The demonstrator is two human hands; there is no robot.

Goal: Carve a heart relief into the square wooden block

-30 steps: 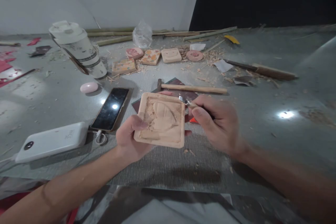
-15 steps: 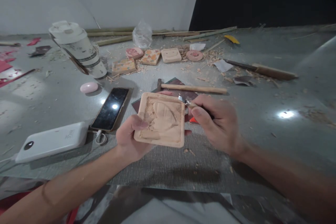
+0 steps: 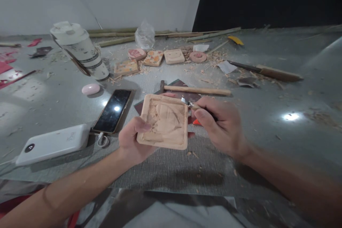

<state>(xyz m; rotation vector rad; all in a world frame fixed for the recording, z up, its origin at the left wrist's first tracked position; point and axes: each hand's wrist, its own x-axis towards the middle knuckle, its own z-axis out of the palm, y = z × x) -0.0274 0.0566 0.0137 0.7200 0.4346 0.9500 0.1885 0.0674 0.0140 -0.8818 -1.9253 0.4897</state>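
Observation:
My left hand [image 3: 135, 139] grips a square wooden block [image 3: 167, 121] by its left side, thumb on the carved face and fingers underneath. Inside its raised rim a rounded relief shape is cut, with rough, chipped wood at the left. My right hand [image 3: 220, 123] is closed around the handle of a carving knife [image 3: 191, 104], whose short metal blade reaches the block's upper right corner. Whether the blade touches the wood, I cannot tell. Behind the block lies a hammer [image 3: 197, 90] with a wooden handle, across a dark square sheet [image 3: 179, 84].
To the left are a phone [image 3: 113, 110], a white power bank [image 3: 53, 144], a pink egg-shaped object [image 3: 91, 89] and a lidded paper cup [image 3: 82, 50]. Farther back sit several carved pieces [image 3: 174, 56] among wood shavings. A long dark blade with a wooden handle [image 3: 280, 73] lies at right.
Almost nothing differs. Both hands, the block and the carving knife keep nearly the same places.

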